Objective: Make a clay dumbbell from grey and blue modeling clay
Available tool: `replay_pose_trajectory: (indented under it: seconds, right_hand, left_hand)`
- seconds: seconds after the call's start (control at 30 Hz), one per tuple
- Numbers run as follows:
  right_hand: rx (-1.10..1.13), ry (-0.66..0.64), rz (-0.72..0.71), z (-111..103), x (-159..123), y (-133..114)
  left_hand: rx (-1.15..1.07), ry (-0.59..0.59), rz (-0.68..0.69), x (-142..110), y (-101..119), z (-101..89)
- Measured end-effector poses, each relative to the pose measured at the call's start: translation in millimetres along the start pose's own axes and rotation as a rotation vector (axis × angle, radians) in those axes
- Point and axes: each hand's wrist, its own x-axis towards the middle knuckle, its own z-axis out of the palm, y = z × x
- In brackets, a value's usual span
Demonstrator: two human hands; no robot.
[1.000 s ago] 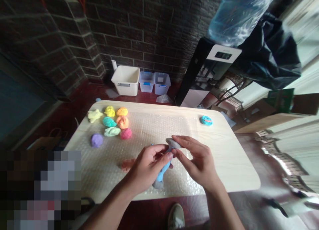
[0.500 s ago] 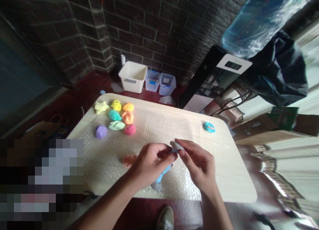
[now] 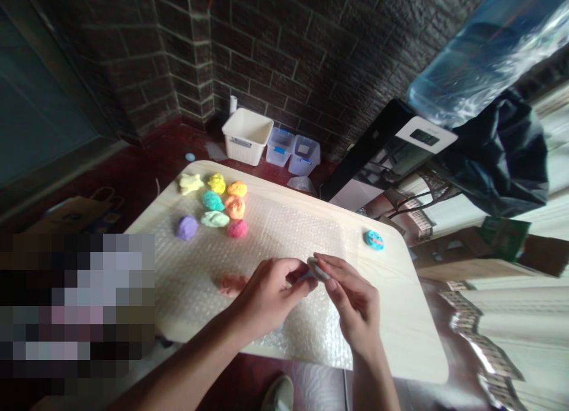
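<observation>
Over the near part of the table, a small grey lump of modelling clay is pinched between the fingertips of both hands. My left hand has its fingers closed on the lump's left side, while my right hand grips its right side between thumb and fingers. A brownish-pink clay lump lies beside my left hand, partly covered by it. Beneath that hand, only a bit of a bluish piece shows; its shape is hidden.
Bubble wrap covers much of the table. Several coloured clay lumps sit at the back left, including a purple one. A blue-and-orange lump lies at the right. Beyond stand a white basket and a water dispenser.
The camera view has shifted and tilted slightly. The grey lump has turned a little in my fingers. The blue piece under my left hand, visible before, is now almost wholly covered.
</observation>
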Motion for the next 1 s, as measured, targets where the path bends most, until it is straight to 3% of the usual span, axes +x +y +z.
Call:
replay_pose_trajectory:
  seconds: [0.43, 0.57, 0.77, 1.0]
  right_hand:
    - [0.11, 0.158, 0.062, 11.5, -6.5, 16.9]
    - [0.173, 0.237, 0.111, 13.0, -10.6, 24.9]
    - [0.198, 0.146, 0.12, 11.7, -8.5, 18.1]
    - [0.237, 0.105, 0.173, 11.2, -13.6, 19.5]
  left_hand:
    - [-0.005, 0.033, 0.014, 2.1, 6.2, -3.8]
    - [-0.057, -0.056, -0.072, 4.0, 5.5, -5.1]
    - [-0.509, -0.166, -0.215, 4.8, 2.6, -4.1]
    - [-0.461, -0.156, -0.216, 2.2, 4.4, -2.7]
